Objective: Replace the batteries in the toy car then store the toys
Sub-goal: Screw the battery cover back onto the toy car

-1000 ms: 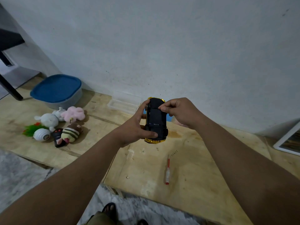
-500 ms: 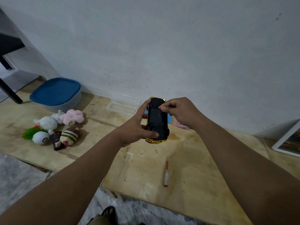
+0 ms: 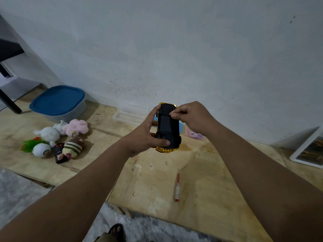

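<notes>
On the plywood board (image 3: 218, 198), I note a blue-lidded tub (image 3: 57, 102) at the far left corner, with plush toys (image 3: 59, 137) just in front of it. Above the board's middle, my left hand (image 3: 145, 135) grips the toy car (image 3: 167, 128), underside up, fingers wrapped round its body. My right hand (image 3: 190, 116) pinches at its black underside. A red screwdriver (image 3: 177, 186) lies near the front edge.

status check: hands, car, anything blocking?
Left hand grips toy car, underside up. Right hand pinches at its black underside. Screwdriver lies unused on the board; nothing blocking.
</notes>
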